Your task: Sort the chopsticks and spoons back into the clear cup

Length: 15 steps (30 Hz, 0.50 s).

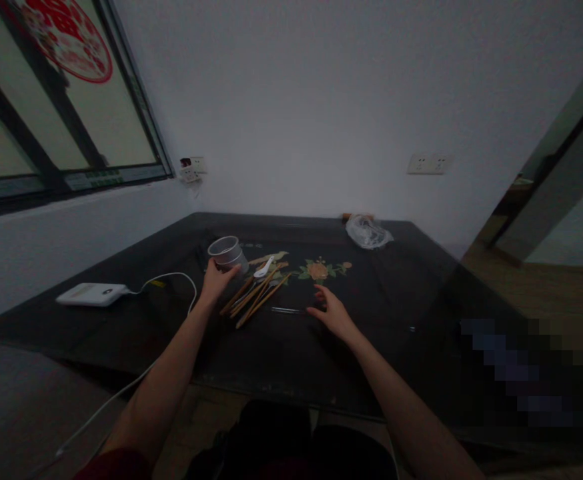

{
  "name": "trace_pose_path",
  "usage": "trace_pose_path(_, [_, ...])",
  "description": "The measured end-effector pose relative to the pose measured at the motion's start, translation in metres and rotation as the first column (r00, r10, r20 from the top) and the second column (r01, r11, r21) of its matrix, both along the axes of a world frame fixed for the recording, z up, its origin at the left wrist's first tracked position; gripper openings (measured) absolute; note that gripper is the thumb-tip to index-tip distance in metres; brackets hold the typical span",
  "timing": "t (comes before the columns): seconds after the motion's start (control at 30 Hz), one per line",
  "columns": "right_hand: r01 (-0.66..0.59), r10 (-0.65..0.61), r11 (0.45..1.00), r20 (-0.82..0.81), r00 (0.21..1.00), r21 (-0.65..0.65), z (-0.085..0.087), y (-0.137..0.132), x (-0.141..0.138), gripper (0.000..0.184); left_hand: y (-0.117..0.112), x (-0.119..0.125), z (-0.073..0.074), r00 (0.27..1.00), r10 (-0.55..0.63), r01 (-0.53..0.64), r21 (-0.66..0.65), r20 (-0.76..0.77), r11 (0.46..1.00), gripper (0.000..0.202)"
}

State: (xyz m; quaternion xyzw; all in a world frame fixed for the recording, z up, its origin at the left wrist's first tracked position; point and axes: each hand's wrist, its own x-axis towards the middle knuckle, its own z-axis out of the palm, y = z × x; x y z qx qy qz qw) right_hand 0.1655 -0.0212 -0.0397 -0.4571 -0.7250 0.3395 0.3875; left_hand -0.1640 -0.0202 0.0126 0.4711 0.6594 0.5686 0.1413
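Note:
My left hand [215,280] is closed around the near side of a see-through cylindrical container [229,251], which leans a little on the dark table. To the right of it lies a loose bunch of chopsticks [257,295], spread at a slant. On their far end rests a white spoon [264,268]; other utensils among the sticks are too dim to make out. My right hand [335,316] is apart from these, just over the table, its fingers spread with nothing in them.
A white power bank [91,294] with a white cable lies at the left of the glossy black table [381,353]. A crumpled clear plastic bag [369,232] lies at the back right. Wall sockets [428,163] are above the table. A blurred-out patch covers the right edge.

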Motion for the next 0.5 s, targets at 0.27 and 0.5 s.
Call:
trace_pose_path(0.27, [-0.056,0.037,0.992,0.165,0.986,0.114,0.005,-0.002,0.003,0.027,0.002,-0.015,-0.012,0.98,0.118,-0.147,-0.185,-0.16,0.972,0.064])
trace_pose_path(0.5, [-0.062,0.032,0.99,0.221,0.975,0.13,0.011,-0.004,0.003,0.017,0.006,-0.019,-0.02,0.975,0.109,-0.147,-0.191,-0.194,0.971,0.064])
